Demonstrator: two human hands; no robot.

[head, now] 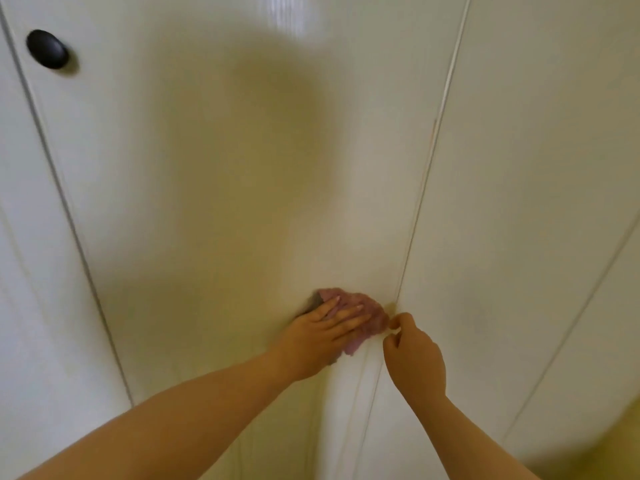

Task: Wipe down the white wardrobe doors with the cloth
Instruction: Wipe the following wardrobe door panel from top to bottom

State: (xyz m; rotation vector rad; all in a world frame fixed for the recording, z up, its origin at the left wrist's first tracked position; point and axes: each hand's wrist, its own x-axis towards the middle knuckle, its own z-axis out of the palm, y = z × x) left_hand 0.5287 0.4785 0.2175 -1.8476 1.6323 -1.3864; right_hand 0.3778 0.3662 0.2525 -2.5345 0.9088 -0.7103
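Left hand [320,336]: fingers straight, pressing the pink cloth [360,315] flat against the white wardrobe door [214,174], just beside its right seam. Right hand [414,355]: fingers curled, thumb and forefinger pinching the cloth's right edge. Black knob [47,49]: upper left.

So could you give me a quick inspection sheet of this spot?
Surface: white wardrobe door, glossy, shadow across it.
Job's things: pinkish cloth flat against the door, beside the seam.
Clutter: nothing seen.
Hands: left hand presses the cloth with straight fingers; right hand curled at the cloth's edge, grip unclear.
Cables: nothing seen.
Surroundings: black knob upper left; more white panels either side.
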